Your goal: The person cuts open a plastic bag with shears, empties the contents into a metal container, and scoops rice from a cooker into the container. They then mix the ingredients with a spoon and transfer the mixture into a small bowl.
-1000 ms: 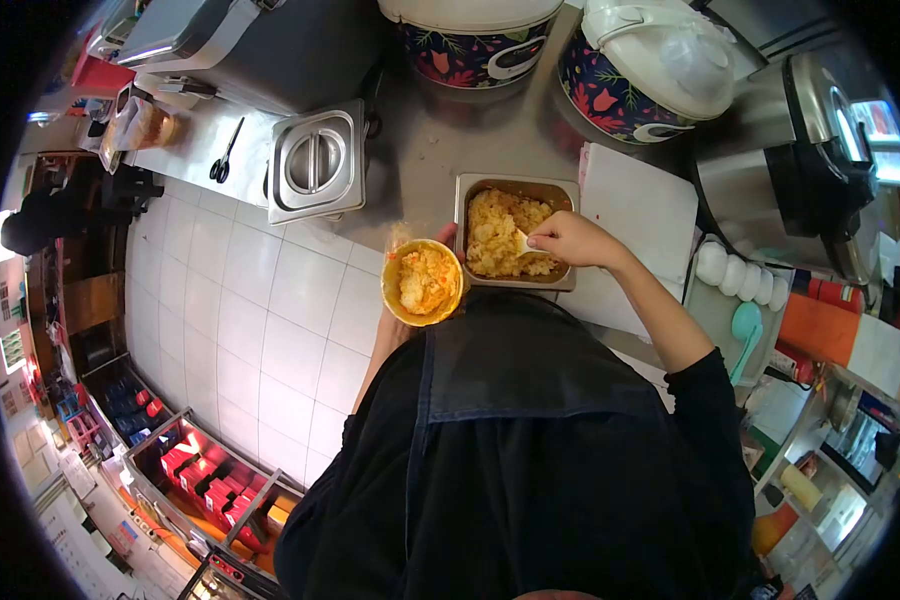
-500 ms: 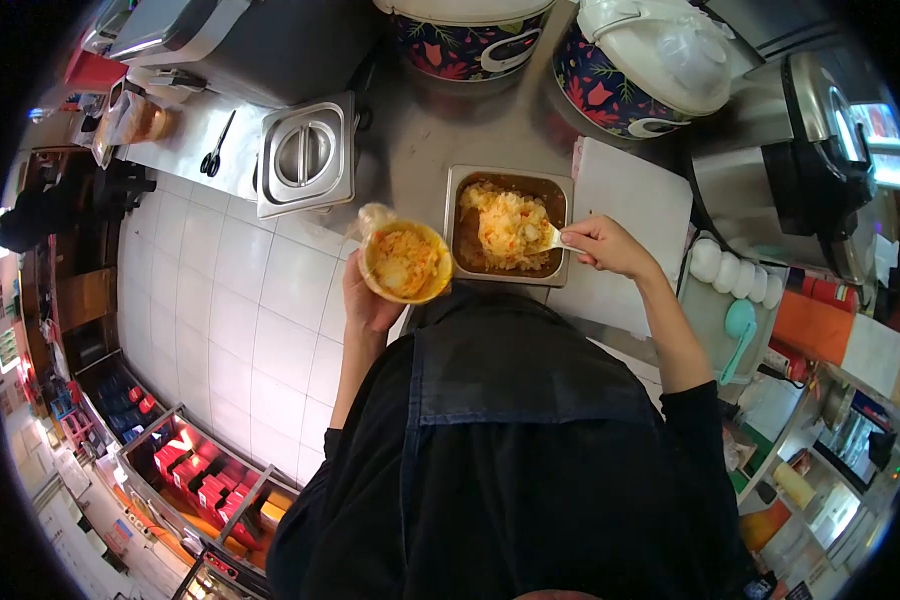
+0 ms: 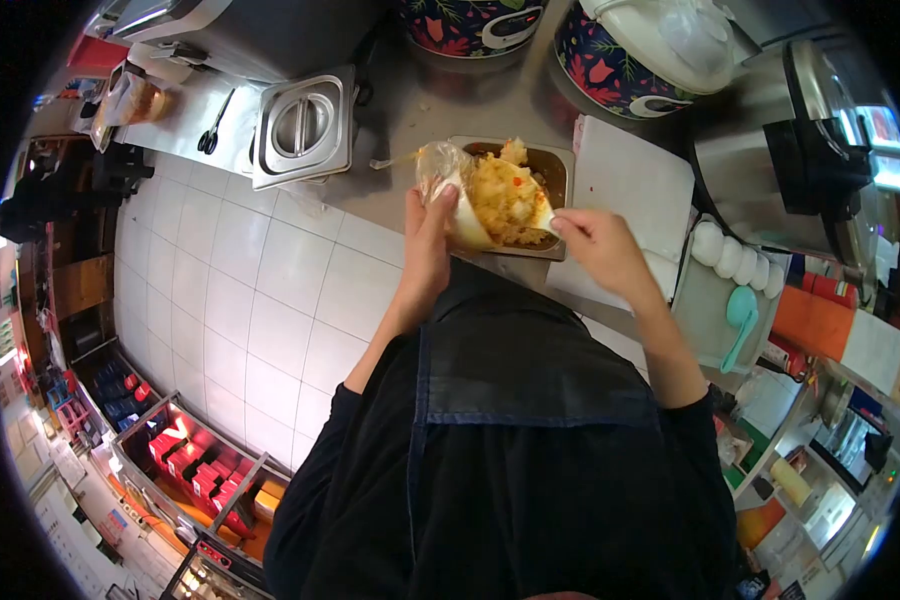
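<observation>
My left hand (image 3: 428, 245) is closed around a pale bowl (image 3: 470, 222) with a clear plastic bag (image 3: 440, 165) about it. The bowl is tipped on its side over the left part of a steel pan (image 3: 569, 180), its opening facing right. Yellow-orange rice (image 3: 510, 195) with small orange bits lies at the bowl's mouth and in the pan; where one heap ends and the other begins is hard to tell. My right hand (image 3: 602, 250) grips a white rice paddle (image 3: 545, 217) at the pan's right side, its blade against the rice.
A lidded steel container (image 3: 303, 127) and scissors (image 3: 213, 125) are on the left. Two flower-patterned pots (image 3: 615, 70) stand behind the pan. White paper (image 3: 630, 180), a steel cooker (image 3: 745, 160) and a tray with a turquoise spoon (image 3: 740, 315) are to the right.
My left hand has moved right and up, bringing the bowl over the pan and tilting it from upright onto its side. My right hand stays near the pan's right edge with the paddle.
</observation>
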{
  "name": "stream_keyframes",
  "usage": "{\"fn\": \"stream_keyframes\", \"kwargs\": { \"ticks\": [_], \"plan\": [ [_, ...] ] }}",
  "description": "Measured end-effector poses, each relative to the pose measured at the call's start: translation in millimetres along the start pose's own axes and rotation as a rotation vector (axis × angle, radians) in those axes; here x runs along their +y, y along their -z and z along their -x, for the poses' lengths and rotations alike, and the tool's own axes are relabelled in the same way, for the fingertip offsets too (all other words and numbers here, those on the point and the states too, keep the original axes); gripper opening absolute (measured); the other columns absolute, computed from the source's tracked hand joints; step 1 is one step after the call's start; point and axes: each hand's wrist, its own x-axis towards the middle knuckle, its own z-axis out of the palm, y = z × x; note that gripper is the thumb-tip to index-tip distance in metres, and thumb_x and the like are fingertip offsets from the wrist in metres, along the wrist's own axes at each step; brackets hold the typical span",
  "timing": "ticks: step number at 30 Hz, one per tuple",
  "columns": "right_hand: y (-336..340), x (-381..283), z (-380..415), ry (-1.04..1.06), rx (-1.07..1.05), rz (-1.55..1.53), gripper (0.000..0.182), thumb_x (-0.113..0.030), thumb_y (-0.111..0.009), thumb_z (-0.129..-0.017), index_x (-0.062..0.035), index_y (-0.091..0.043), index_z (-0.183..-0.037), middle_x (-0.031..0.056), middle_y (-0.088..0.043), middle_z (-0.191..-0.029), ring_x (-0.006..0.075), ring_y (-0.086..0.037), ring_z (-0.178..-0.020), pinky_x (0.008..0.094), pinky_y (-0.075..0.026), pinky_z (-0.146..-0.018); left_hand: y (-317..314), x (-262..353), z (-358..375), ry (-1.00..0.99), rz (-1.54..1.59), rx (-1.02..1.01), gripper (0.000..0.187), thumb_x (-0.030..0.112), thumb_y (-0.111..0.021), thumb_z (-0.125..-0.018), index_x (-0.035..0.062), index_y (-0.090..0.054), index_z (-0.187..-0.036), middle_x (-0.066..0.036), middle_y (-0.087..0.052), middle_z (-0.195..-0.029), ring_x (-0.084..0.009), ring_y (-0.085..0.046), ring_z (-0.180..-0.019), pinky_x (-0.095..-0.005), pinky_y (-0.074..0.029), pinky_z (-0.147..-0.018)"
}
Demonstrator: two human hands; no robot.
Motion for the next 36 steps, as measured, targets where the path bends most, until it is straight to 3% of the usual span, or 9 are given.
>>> {"fn": "stream_keyframes", "kwargs": {
  "ticks": [3,9,16,19,22,24,25,28,36],
  "plan": [
    [-22.5,-37.1,16.0,-0.012,0.114,0.265,0.022,-0.016,-0.045,-0.087,-0.0007,-0.058,-0.095,0.0192,-0.055,-0.058,0.0334,-0.058,-0.057,0.0434,-0.044,-0.054,-10.9,-12.0,-4.8,-0.088,-0.064,0.052,0.047,0.032,-0.053,-0.089,-0.0005,-0.033,-0.116,-0.012,-0.046,-0.111,-0.0165,-0.044,-0.104,-0.0288,-0.037,-0.089],
    [-49.3,-61.5,32.6,-0.058,-0.1,0.661,0.039,-0.008,-0.047,-0.079,0.0041,-0.045,-0.116,0.0183,-0.058,-0.082,0.032,-0.061,-0.061,0.0414,-0.049,-0.054,-17.6,-17.8,2.7,0.007,-0.056,0.042,0.042,0.03,-0.05,-0.09,0.001,-0.033,-0.116,-0.012,-0.045,-0.114,-0.0161,-0.044,-0.104,-0.03,-0.037,-0.089],
    [-33.0,-65.1,43.1,-0.053,-0.066,0.666,0.042,-0.008,-0.047,-0.079,0.0019,-0.043,-0.119,0.0165,-0.058,-0.084,0.0296,-0.061,-0.063,0.0408,-0.05,-0.055,0.7,-25.0,-3.0,0.067,0.18,-0.033,0.044,0.035,-0.043,-0.092,0.0021,-0.035,-0.119,-0.01,-0.047,-0.116,-0.0196,-0.047,-0.107,-0.0354,-0.04,-0.09],
    [-6.8,-51.4,45.2,0.015,-0.004,0.483,0.039,-0.012,-0.049,-0.083,0.0005,-0.045,-0.12,0.0156,-0.059,-0.081,0.0288,-0.062,-0.067,0.0387,-0.049,-0.056,-3.2,-9.9,0.3,0.195,0.321,-0.127,0.054,0.046,-0.033,-0.092,0.0043,-0.04,-0.126,-0.012,-0.048,-0.124,-0.0245,-0.047,-0.114,-0.0402,-0.039,-0.095],
    [4.9,-15.5,42.9,0.228,0.254,0.217,0.029,-0.019,-0.049,-0.088,-0.0038,-0.054,-0.113,0.0069,-0.058,-0.07,0.0174,-0.061,-0.065,0.0308,-0.048,-0.059,2.1,-13.9,-6.2,0.215,0.376,-0.151,0.054,0.047,-0.034,-0.092,0.0045,-0.04,-0.125,-0.011,-0.048,-0.124,-0.0246,-0.047,-0.114,-0.0414,-0.038,-0.096],
    [14.5,-3.4,40.1,-0.274,0.067,-0.439,0.032,-0.022,-0.051,-0.089,-0.0017,-0.055,-0.113,0.0014,-0.053,-0.065,0.0098,-0.053,-0.059,0.0239,-0.043,-0.057,1.7,-13.2,-7.7,0.241,0.38,-0.159,0.054,0.047,-0.034,-0.092,0.005,-0.041,-0.125,-0.011,-0.048,-0.124,-0.0251,-0.047,-0.114,-0.0425,-0.038,-0.095],
    [13.7,4.0,38.3,-0.318,0.078,-0.605,0.03,-0.026,-0.048,-0.091,-0.0017,-0.057,-0.108,-0.0038,-0.044,-0.059,0.004,-0.038,-0.049,0.0175,-0.034,-0.047,1.5,-12.8,-7.6,0.27,0.382,-0.165,0.054,0.048,-0.034,-0.092,0.0054,-0.041,-0.125,-0.011,-0.048,-0.124,-0.0255,-0.047,-0.114,-0.0435,-0.038,-0.095],
    [20.1,22.8,38.3,-0.474,-0.203,-1.005,0.03,-0.03,-0.048,-0.092,-0.0024,-0.059,-0.091,-0.0065,-0.038,-0.053,0.0016,-0.029,-0.043,0.0162,-0.024,-0.039,-0.9,-12.2,-8.0,0.309,0.417,-0.169,0.054,0.048,-0.034,-0.091,0.0062,-0.042,-0.124,-0.011,-0.048,-0.124,-0.0257,-0.046,-0.114,-0.0455,-0.04,-0.093],
    [-5.4,23.5,28.6,-0.547,-0.406,-0.84,0.04,-0.041,-0.051,-0.089,-0.006,-0.052,-0.07,-0.0088,-0.029,-0.048,0.0009,-0.023,-0.036,0.0183,-0.016,-0.033,-3.2,-15.8,-6.1,0.324,0.328,-0.148,0.054,0.049,-0.035,-0.091,0.0074,-0.042,-0.125,-0.011,-0.048,-0.123,-0.0265,-0.046,-0.114,-0.0471,-0.04,-0.092]
  ]
}}
